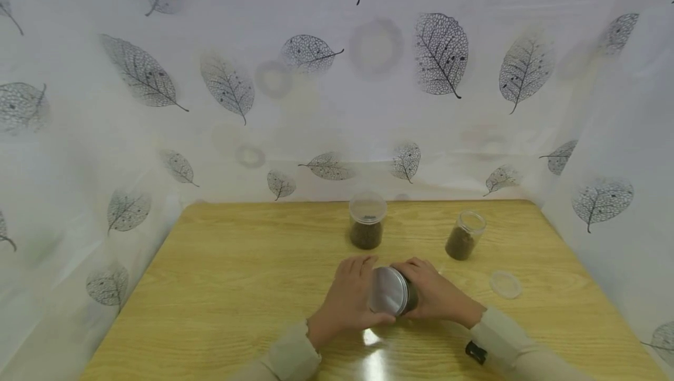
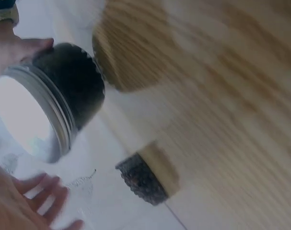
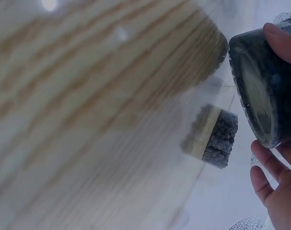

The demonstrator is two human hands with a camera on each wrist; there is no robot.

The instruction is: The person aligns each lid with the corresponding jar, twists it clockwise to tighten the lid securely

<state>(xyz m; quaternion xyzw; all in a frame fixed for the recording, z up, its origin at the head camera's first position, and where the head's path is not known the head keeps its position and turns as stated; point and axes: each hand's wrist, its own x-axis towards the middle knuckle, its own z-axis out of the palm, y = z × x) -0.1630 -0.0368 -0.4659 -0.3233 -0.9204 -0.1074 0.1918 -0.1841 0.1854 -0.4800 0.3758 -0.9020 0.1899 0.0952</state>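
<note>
Soft, hazy light with glare on the glossy yellow wood-grain worktop (image 1: pixel 237 275).
In the head view, white reflections shine at its near middle, while the white leaf-printed sheet (image 1: pixel 326 112) looks greyish and soft. In the left wrist view, the round silver metal lid (image 2: pixel 23 115) washes out to white and the left hand's fingers (image 2: pixel 56 203) blur; the right wrist view looks milky.

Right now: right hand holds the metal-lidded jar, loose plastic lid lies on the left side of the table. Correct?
Wrong side: the plastic lid lies on the right side of the table, as the head view shows. The right hand does hold the metal-lidded jar.
</note>
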